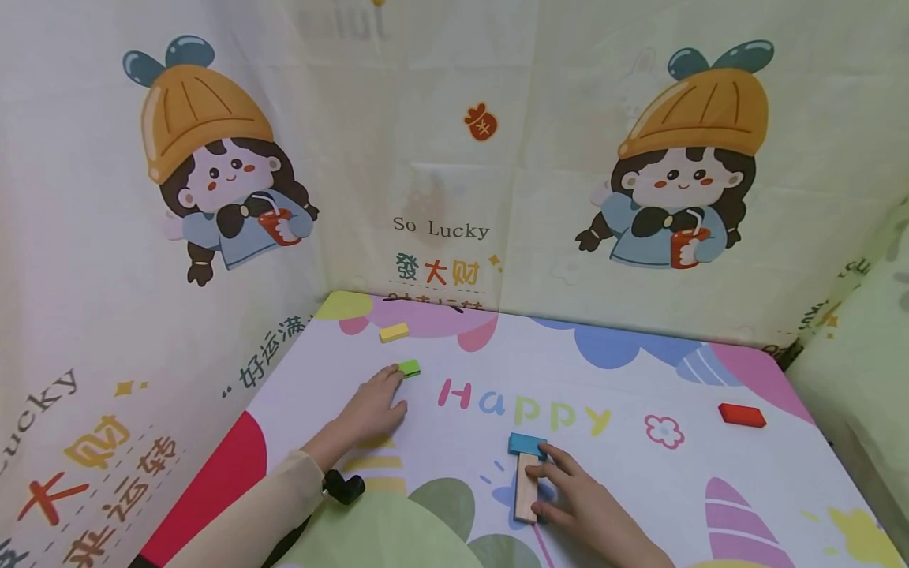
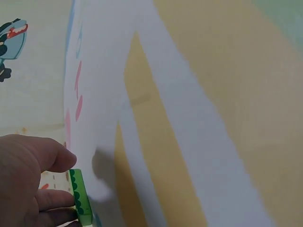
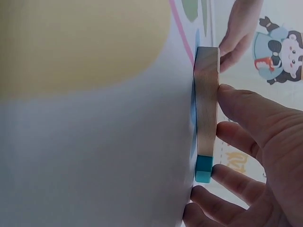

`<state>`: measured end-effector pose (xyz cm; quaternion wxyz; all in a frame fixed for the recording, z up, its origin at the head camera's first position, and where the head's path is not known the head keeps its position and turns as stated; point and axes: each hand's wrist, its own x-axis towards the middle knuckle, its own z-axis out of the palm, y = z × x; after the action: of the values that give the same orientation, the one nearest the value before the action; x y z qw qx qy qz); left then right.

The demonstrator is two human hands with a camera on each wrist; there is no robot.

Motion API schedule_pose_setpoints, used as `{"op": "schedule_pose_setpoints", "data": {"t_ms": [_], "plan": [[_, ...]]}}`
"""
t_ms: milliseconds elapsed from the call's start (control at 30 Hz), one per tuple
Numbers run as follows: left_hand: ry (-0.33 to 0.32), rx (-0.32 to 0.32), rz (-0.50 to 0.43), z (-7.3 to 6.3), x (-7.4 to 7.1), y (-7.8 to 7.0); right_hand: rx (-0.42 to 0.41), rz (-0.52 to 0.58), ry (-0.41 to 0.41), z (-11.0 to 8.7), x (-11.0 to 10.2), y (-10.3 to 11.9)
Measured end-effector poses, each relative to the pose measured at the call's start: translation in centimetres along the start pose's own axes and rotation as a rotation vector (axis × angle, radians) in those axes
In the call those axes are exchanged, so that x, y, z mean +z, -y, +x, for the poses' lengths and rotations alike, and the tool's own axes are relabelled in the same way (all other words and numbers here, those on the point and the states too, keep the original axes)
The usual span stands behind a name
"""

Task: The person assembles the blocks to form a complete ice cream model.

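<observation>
My left hand (image 1: 372,402) is at a small green block (image 1: 409,368) on the far left part of the table. In the left wrist view the green block (image 2: 80,197), with a dark scalloped edge, sits between the thumb and the fingers. My right hand (image 1: 578,501) has its fingertips on a plain wooden block (image 1: 526,489) lying lengthwise, and one finger reaches a blue block (image 1: 527,444) set crosswise at its far end. In the right wrist view thumb and forefinger touch the wooden block (image 3: 207,101); another fingertip is at the blue end piece (image 3: 204,169).
A yellow block (image 1: 394,332) lies beyond the left hand, and a red block (image 1: 742,415) lies toward the right edge. The tabletop (image 1: 454,442) carries printed shapes and the word Happy. Patterned cloth (image 1: 426,158) hangs around the back and sides.
</observation>
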<state>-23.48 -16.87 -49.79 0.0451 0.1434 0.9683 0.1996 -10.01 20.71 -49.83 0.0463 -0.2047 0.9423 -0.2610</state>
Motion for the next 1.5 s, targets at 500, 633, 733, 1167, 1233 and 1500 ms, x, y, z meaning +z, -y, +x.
{"op": "schedule_pose_setpoints", "data": {"t_ms": [500, 633, 733, 1167, 1233, 1500], "plan": [[-0.009, 0.061, 0.031, 0.1, 0.8, -2.2, -0.006, -0.018, -0.014, -0.1, 0.0, -0.1], [0.001, 0.058, 0.049, 0.3, 1.1, -2.7, -0.012, -0.016, -0.018, -0.1, -0.1, 0.0], [0.006, 0.065, 0.055, 0.4, 1.3, -3.1, -0.016, -0.018, -0.020, -0.1, -0.2, 0.1], [0.014, 0.107, 0.049, 0.7, 1.8, -5.1, -0.013, -0.011, -0.039, 0.2, 0.0, 0.2], [0.011, 0.118, 0.053, 0.8, 1.9, -5.2, -0.019, -0.020, -0.050, 0.2, 0.0, 0.3], [-0.005, 0.143, 0.072, 1.2, 2.3, -5.4, -0.021, -0.046, -0.056, 0.7, -0.2, 0.7]]}}
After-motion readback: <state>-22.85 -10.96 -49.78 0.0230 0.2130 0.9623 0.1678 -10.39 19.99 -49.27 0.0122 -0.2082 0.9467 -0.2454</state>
